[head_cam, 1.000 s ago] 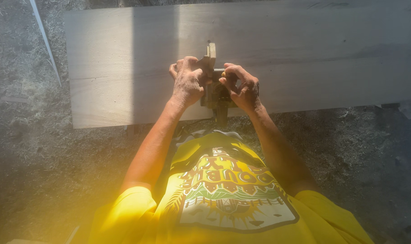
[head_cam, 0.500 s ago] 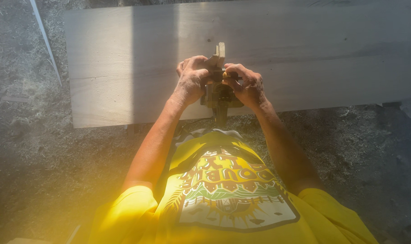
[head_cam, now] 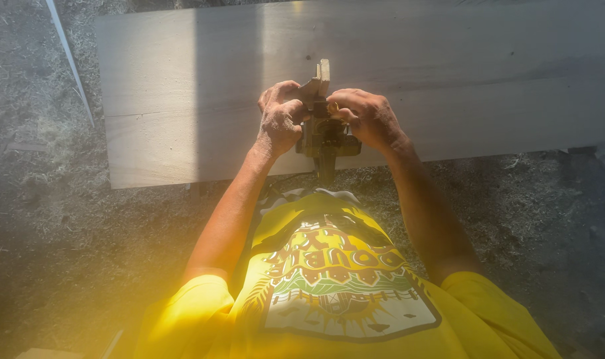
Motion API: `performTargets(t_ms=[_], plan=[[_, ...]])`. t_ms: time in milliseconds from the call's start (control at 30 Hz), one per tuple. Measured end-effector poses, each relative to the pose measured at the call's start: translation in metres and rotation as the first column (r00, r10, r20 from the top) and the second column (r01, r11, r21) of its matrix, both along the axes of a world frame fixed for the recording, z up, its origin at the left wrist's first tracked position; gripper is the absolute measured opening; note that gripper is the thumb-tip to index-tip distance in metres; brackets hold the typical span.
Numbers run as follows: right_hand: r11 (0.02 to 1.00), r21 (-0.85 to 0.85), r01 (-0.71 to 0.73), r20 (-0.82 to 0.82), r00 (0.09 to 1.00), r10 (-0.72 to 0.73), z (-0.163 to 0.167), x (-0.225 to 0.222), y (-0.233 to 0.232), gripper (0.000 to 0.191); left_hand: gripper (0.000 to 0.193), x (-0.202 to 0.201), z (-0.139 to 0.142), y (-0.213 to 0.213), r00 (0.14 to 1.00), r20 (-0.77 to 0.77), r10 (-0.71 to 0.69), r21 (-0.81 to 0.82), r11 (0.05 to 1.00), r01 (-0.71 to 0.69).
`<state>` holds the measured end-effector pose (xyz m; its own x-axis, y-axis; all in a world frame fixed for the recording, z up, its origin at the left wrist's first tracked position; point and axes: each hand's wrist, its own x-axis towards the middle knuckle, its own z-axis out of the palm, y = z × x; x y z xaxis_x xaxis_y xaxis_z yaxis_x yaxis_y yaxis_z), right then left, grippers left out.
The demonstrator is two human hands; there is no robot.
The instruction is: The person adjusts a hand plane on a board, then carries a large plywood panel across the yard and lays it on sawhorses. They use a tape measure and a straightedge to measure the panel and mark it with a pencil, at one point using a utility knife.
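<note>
Left hand [head_cam: 279, 123] and right hand [head_cam: 367, 118] both have fingers wrapped around a small brown wooden hand tool with an upright wedge [head_cam: 322, 119], left at 9 o'clock of it, right at 3 o'clock. Tool rests on the near edge of a wide pale wooden plank [head_cam: 482, 80], above sawdust-strewn ground [head_cam: 63, 239].

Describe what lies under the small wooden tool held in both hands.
Under the wooden tool, gripped by the left hand and right hand, lies a wide pale plank. Its stem overhangs the near edge above sawdust-strewn ground. The contact spot is hidden by the hands.
</note>
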<state>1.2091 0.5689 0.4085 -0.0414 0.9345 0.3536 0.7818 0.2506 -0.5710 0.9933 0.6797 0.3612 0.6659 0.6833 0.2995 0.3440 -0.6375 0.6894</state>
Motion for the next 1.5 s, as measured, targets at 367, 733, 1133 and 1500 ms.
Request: performTargets(t_ms=[367,733,1133,1500], plan=[[0.989,0.073,0.132,0.008,0.991,-0.133,-0.003,-0.017,-0.001,0.04,0.021,-0.003,0.0,-0.005,0.998,0.061,-0.023,0.109,0.994,0.017],[0.994,0.008,0.108,0.06,0.992,-0.109,0.004,-0.015,-0.007,0.018,0.027,-0.003,-0.003,-0.003,0.999,-0.027,-0.032,0.053,0.998,0.034],[0.993,0.075,0.087,0.088,0.992,-0.093,0.007,-0.025,-0.007,0.028,0.028,-0.008,-0.002,-0.009,0.999,0.028,-0.038,0.101,0.994,0.035],[0.99,0.07,0.124,0.031,0.992,-0.126,0.003,-0.028,-0.011,0.034,0.03,-0.007,0.002,-0.009,0.999,0.031,-0.03,0.108,0.994,0.027]])
